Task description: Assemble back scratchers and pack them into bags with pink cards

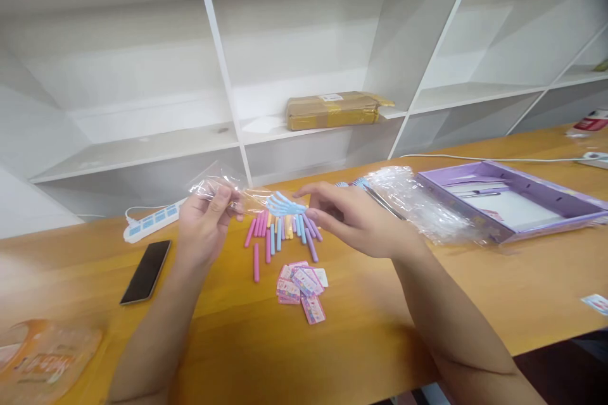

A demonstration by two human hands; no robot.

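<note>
My left hand (209, 221) is closed on a clear plastic bag (216, 178), its thumb pressed over the film. The bag stretches right toward a light-blue pronged piece (284, 204), whose several thin prongs fan out to the left. At the narrow right end of that piece, the thumb and fingers of my right hand (356, 218) pinch it. Whether the prongs lie inside the bag or behind it, I cannot tell. Just below, pink, blue, orange and purple sticks (272, 239) lie in a loose row on the table. Nearer to me is a small pile of pink printed cards (304, 285).
A black phone (146, 272) and a white power strip (154, 223) lie left. An orange-printed bag (52, 361) is at the near left. Crumpled clear packaging (413, 205) and an open purple box (510, 231) stand right. A taped carton (335, 112) rests on the shelf.
</note>
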